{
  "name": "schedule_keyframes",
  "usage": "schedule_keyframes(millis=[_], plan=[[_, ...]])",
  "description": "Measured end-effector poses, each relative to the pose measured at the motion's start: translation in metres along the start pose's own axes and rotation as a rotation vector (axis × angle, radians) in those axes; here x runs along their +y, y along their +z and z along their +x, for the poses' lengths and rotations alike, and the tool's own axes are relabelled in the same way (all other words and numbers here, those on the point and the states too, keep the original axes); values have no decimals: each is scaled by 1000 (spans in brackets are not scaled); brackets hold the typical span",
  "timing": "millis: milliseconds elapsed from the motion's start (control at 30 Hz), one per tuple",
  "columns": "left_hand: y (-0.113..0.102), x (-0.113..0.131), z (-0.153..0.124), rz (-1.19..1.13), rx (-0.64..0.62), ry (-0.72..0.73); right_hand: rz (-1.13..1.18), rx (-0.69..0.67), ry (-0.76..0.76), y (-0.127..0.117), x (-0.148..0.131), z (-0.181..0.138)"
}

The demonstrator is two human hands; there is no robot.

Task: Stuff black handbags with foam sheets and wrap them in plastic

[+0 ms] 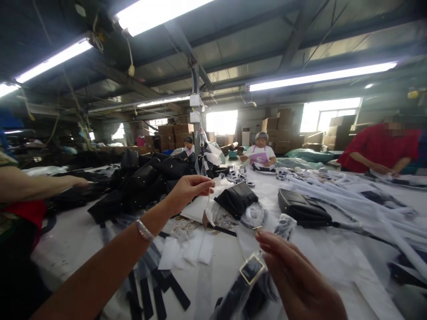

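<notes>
My left hand [195, 186] is raised over the table with thumb and fingers pinched on a thin, pale string [209, 202]. A small brownish tag [204, 218] shows below the string. My right hand [300, 280] is at lower right, fingers drawn together, with a small gold-coloured piece [257, 228] at the fingertips; whether it is gripped is unclear. Just beside that hand lies a dark strap with a square gold buckle [251, 269], wrapped in clear film. Beyond the hands sit a black bag [237, 200] and a clear roll [254, 215].
Another black bag [302, 208] lies to the right, near long white wrapped strips [333, 195]. White packets [187, 251] and dark straps [160, 284] cover the near left. Black bags [140, 182] are piled behind. A co-worker's arm [43, 184] reaches in from the left; others sit across.
</notes>
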State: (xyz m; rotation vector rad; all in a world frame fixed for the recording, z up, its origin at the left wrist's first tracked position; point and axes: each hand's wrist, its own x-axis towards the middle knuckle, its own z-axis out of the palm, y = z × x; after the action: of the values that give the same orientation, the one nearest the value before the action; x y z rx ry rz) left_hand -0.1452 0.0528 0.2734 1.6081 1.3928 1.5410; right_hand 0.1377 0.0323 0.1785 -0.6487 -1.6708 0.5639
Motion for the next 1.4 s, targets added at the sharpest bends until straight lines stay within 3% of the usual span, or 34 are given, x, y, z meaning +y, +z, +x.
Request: schedule_keyframes(millis=[100, 200, 400, 533, 767, 967, 1100, 1267, 1400], plan=[[31, 43, -17, -75, -61, 44, 108, -120, 51, 13, -11, 26], [60, 70, -31, -145, -111, 81, 283, -210, 104, 19, -20, 38], [93, 88, -42, -271, -165, 119, 602, -217, 355, 3, -33, 28], [102, 83, -41, -321, -149, 121, 699, -95, 490, -9, -31, 19], [111, 54, -44, -338, -125, -50, 468, 7, 454, -28, -12, 2], [113, 15, -61, -339, -173, -192, 387, -44, 484, -38, -2, -19], [113, 4, -70, -348, -176, -232, 318, -119, 521, -36, -2, -27], [115, 3, -78, -360, -175, -264, 305, 41, 641, -36, 1, -35], [107, -11, -85, -234, -288, -240, 319, -15, 746, -44, 11, -55]])
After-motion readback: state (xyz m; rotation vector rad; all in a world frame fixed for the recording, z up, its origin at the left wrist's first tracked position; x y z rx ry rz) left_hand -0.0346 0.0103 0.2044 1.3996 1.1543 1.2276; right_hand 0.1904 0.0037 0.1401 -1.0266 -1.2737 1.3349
